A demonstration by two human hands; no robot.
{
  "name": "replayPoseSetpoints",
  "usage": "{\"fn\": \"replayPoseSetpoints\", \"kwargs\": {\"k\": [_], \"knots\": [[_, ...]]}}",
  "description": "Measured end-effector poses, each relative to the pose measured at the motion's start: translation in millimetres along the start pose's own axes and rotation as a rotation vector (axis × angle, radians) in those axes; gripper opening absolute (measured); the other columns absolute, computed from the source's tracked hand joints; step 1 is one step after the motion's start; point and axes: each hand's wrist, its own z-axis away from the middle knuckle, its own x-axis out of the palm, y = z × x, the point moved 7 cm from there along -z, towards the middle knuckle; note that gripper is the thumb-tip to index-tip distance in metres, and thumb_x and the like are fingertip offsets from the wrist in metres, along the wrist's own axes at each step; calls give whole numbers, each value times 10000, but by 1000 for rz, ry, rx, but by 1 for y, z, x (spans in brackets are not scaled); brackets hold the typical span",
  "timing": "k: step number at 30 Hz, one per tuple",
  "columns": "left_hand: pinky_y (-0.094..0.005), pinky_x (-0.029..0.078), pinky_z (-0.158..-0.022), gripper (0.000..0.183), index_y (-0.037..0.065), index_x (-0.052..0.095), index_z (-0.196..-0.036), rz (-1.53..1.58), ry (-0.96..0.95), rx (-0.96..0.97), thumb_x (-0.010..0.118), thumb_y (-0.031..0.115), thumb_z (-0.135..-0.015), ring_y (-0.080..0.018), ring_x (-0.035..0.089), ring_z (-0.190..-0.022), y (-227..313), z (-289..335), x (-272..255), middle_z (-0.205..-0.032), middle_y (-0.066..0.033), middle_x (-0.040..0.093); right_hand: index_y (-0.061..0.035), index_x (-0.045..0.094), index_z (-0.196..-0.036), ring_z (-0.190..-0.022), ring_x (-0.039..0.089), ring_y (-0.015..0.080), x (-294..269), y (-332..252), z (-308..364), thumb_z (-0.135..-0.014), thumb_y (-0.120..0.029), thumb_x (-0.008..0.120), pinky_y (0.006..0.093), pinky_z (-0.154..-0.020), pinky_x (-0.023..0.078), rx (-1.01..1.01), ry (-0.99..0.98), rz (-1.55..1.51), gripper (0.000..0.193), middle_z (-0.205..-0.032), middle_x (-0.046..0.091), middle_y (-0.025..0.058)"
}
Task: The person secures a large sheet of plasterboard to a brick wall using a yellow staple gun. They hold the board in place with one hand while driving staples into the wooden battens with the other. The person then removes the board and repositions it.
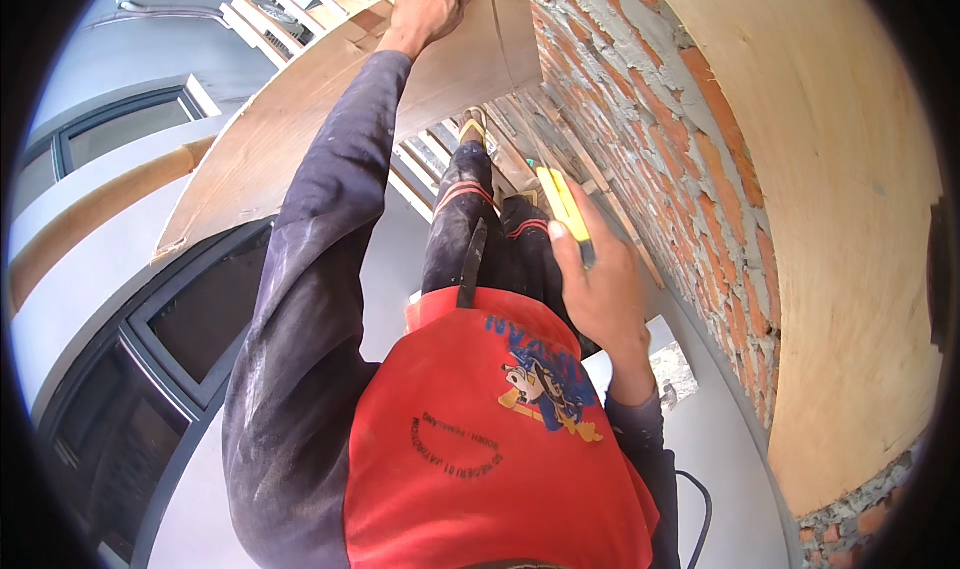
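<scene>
My left arm reaches forward over a plywood board (330,99), and my left hand (430,14) grips it near its far edge. The fingers point to the right, and their tips lie close to a small orange-and-white patch at the top of the view. A dark line runs across the board just right of that hand. My right hand (603,287) is closed around a yellow utility knife (563,204) with a dark lower end. It holds the knife upright in front of my body, apart from the board. Whether a blade is out, I cannot tell.
A rough brick wall (690,159) rises on the right, with a large pale wooden panel (850,219) beside it. Wooden slats (265,29) lie beyond the board. Dark-framed windows (200,339) are on the left. My sandalled foot (473,127) rests among slats below.
</scene>
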Motion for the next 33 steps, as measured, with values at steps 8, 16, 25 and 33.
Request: {"fn": "replayPoseSetpoints", "kwargs": {"k": [8, 16, 25, 33], "knots": [[-478, 503, -547, 363, 153, 552, -1068, -59, -71, -6, 379, 448, -945, -370, 646, -647, -2, 6, -2, -682, -178, 643, 25, 424, -1299, -916, 587, 446, 3, -12, -7, -923, -227, 482, 456, -791, 468, -104, 102, 28, 456, -1040, 597, 287], [-497, 496, -582, 368, 156, 539, -1160, 38, -94, 37, 417, 422, -935, -388, 636, -662, -3, 6, -3, -700, -201, 642, 30, 445, -1284, -1009, 559, 442, 14, -18, -39, -925, -240, 476, 442, -841, 454, -91, 125, 40, 451, -1107, 561, 308], [-480, 494, -533, 363, 166, 531, -1187, -8, -92, 59, 439, 403, -928, -369, 635, -623, 11, 22, -1, -665, -187, 633, 40, 433, -1295, -982, 558, 466, 34, -1, -75, -914, -260, 486, 443, -804, 464, -70, 138, 88, 488, -1089, 567, 313], [-469, 493, -510, 366, 190, 535, -1180, 38, -104, 46, 431, 433, -928, -371, 637, -616, 35, 28, 1, -667, -191, 634, 43, 422, -1309, -1040, 566, 423, 46, 12, -104, -933, -261, 460, 434, -841, 459, -6, 152, 158, 485, -1142, 554, 305]]}}
